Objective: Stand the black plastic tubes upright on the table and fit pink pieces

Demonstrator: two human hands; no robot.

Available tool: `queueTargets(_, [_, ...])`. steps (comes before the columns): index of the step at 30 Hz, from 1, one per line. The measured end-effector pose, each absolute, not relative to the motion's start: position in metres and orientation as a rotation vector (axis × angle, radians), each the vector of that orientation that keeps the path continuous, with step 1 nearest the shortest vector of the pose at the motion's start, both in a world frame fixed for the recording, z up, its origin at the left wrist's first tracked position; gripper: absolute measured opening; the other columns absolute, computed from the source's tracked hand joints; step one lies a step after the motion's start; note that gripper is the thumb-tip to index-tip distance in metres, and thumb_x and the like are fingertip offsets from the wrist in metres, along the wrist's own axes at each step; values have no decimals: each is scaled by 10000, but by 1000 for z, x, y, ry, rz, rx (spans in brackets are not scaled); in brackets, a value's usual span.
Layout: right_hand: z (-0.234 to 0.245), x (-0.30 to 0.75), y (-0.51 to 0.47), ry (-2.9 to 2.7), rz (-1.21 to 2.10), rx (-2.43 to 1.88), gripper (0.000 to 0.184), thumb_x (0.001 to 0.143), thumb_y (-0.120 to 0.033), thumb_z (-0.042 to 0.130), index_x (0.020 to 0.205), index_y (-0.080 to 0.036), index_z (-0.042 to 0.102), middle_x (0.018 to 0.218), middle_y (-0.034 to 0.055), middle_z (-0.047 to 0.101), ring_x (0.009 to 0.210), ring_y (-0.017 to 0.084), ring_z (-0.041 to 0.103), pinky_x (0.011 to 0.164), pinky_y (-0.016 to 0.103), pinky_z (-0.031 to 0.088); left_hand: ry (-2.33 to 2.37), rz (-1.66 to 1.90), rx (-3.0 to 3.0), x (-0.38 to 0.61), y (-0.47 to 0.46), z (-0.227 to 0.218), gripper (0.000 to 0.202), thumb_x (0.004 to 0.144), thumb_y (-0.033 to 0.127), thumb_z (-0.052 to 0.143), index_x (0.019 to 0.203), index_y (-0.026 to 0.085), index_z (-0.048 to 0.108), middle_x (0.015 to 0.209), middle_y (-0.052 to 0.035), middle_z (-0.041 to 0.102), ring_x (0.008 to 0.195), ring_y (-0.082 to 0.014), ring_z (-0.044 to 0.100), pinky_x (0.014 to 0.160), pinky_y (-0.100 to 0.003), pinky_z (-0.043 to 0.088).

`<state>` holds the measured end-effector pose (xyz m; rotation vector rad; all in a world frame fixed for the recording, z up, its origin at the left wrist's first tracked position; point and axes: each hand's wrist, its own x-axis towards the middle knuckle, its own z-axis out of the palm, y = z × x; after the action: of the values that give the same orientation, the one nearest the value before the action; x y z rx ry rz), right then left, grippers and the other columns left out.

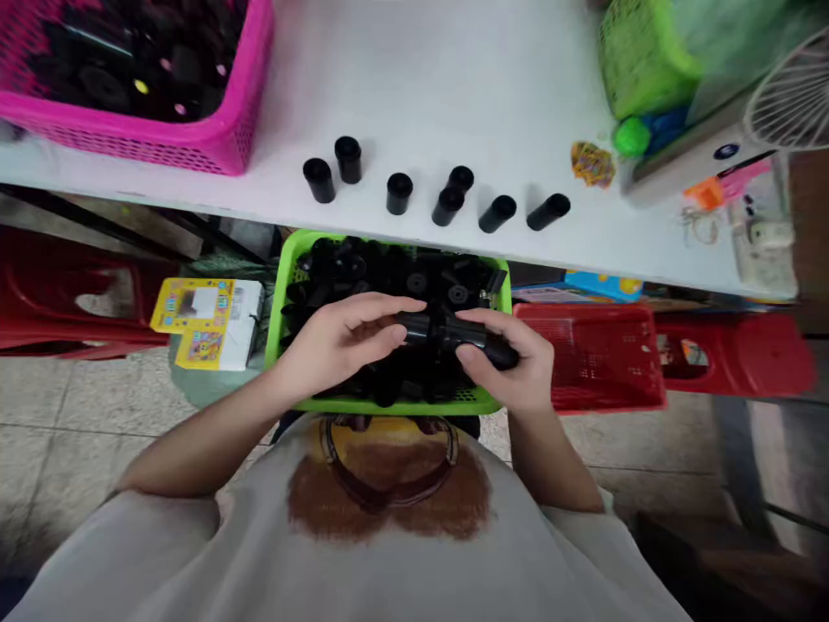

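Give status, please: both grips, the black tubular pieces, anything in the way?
Left grip and right grip closed on black tubular pieces. Pieces end to end; joined or not, unclear. Nothing seen blocking; green basket beneath.

A white table (pixel 414 86) spans the far side, with dark metal bars (pixel 97 223) beneath its left part. Pale tiles with thin joints cover the floor (pixel 91 458). Red plastic furniture (pixel 45 289) stands left, a red stool (pixel 774 354) right. The near right corner is dim.
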<state>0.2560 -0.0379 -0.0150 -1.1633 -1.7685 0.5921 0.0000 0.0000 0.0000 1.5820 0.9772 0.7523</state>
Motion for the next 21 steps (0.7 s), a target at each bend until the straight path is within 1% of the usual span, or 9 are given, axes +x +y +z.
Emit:
queueTargets(1, [-14, 255, -38, -1846, 540, -1108, 315, 929, -236, 778, 1238, -272, 728, 989, 19, 828, 749, 160, 777, 681, 256, 648, 961, 707, 1538, 2, 2, -2, 399, 1001, 487, 693, 1227, 183, 818, 1172, -90, 801, 799, -125, 734, 766, -227, 597])
queueTargets(3, [-14, 253, -39, -1962, 460, -1023, 428, 916, -198, 786, 1325, -291, 696, 1046, 26, 833, 840, 185, 797, 762, 288, 670, 923, 635, 1475, 7, 4, -5, 417, 1012, 546, 658, 1037, 181, 858, 1227, -112, 798, 848, -157, 754, 811, -274, 624])
queueTargets(6, [-16, 248, -40, -2054, 404, -961, 536, 942, -184, 760, 1440, -327, 621, 1104, 28, 822, 932, 203, 800, 841, 321, 679, 839, 564, 1421, 16, 3, -8, 514, 1031, 611, 592, 909, 186, 855, 1317, -128, 777, 1069, -239, 767, 886, -336, 644])
queueTargets(9, [-22, 243, -41, -2039, 472, -1072, 484, 984, -262, 733, 1435, -357, 585, 1132, 34, 781, 976, 206, 781, 881, 351, 672, 801, 579, 1586, 20, 2, -4, 459, 1039, 590, 594, 1075, 210, 850, 1312, -105, 781, 1224, -261, 724, 1023, -365, 610])
queueTargets(12, [-32, 249, -40, -1843, 588, -1187, 478, 976, -348, 729, 1387, -351, 484, 1102, 33, 700, 1005, 216, 735, 880, 394, 651, 965, 738, 1915, 12, 19, 2, 430, 1047, 520, 619, 1295, 208, 783, 1305, -90, 753, 1210, -238, 699, 1107, -369, 551])
queueTargets(14, [-40, 259, -38, -1670, 594, -1241, 419, 965, -318, 702, 1278, -337, 425, 1116, 31, 641, 1019, 207, 693, 868, 396, 622, 1210, 877, 2097, 3, 44, 1, 489, 1044, 501, 631, 1400, 177, 716, 1337, -113, 688, 1209, -244, 654, 1140, -392, 514])
queueTargets(16, [-47, 271, -37, -1568, 539, -1324, 332, 949, -261, 678, 1136, -316, 410, 1157, 42, 605, 1059, 200, 657, 898, 397, 589, 1427, 944, 2196, -6, 78, -7, 581, 989, 526, 709, 1434, 153, 679, 1372, -132, 612, 1186, -250, 610, 1156, -407, 482])
queueTargets(18, [-52, 280, -37, -1517, 488, -1409, 300, 925, -248, 694, 1044, -296, 423, 1187, 56, 585, 1104, 209, 632, 949, 416, 566, 1533, 872, 2183, -9, 112, -20, 657, 922, 549, 795, 1452, 188, 650, 1381, -96, 583, 1124, -225, 603, 1156, -390, 463])
queueTargets(21, [-51, 286, -41, -1496, 456, -1482, 247, 908, -294, 744, 1025, -279, 528, 1201, 67, 574, 1155, 239, 614, 1010, 463, 559, 1606, 742, 2209, -5, 141, -30, 594, 900, 478, 835, 1421, 243, 675, 1341, -64, 625, 1100, -228, 603, 1110, -365, 468])
